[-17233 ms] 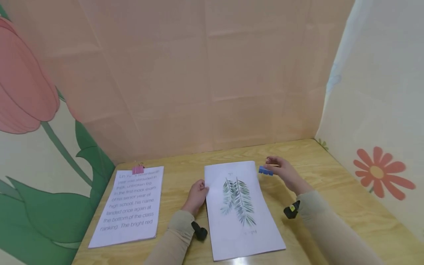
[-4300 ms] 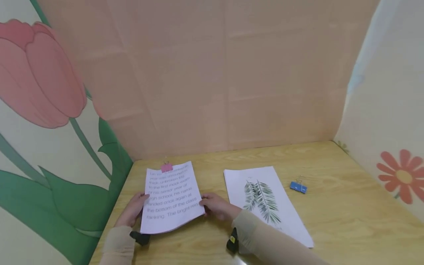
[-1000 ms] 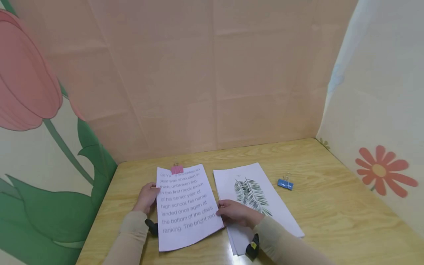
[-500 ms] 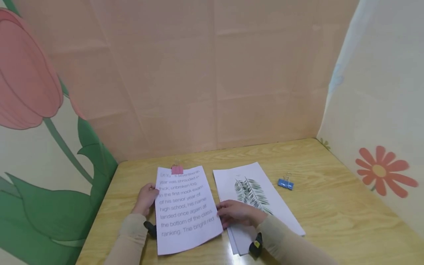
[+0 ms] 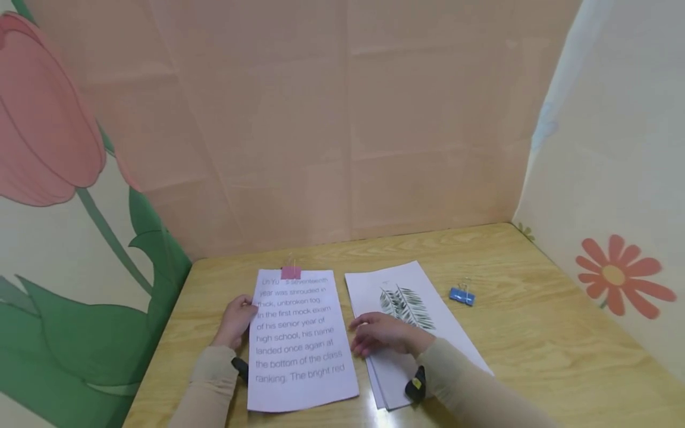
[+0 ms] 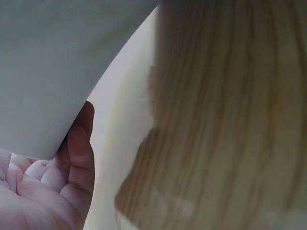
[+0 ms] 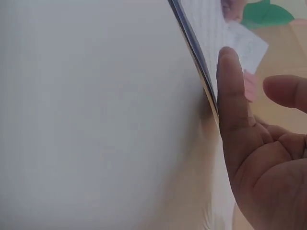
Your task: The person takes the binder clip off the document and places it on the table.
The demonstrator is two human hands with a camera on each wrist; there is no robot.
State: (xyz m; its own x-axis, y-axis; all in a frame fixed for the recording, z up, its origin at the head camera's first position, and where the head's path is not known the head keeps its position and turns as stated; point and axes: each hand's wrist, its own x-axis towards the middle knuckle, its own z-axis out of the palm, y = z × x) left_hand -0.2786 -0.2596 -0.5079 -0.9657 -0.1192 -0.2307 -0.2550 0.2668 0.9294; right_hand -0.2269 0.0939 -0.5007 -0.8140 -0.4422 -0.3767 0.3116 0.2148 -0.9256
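A stack of printed sheets with large text lies left of centre in the head view, a pink binder clip on its top edge. My left hand holds the stack by its left edge; in the left wrist view its fingers reach round the paper's edge. Beside the stack's right edge is my right hand, fingers loosely bent and holding nothing. In the right wrist view its thumb stands apart from the fingers. A second stack, printed with green palm leaves, lies partly hidden under the right hand and forearm.
A blue binder clip lies on the wooden table right of the leaf stack. A peach backdrop rises behind the table. Flower-printed panels stand on the left and right.
Over the longer span, the blue clip went from the right hand to the table and the text stack moved right, towards the leaf stack. Just now the right hand let go of its right edge.
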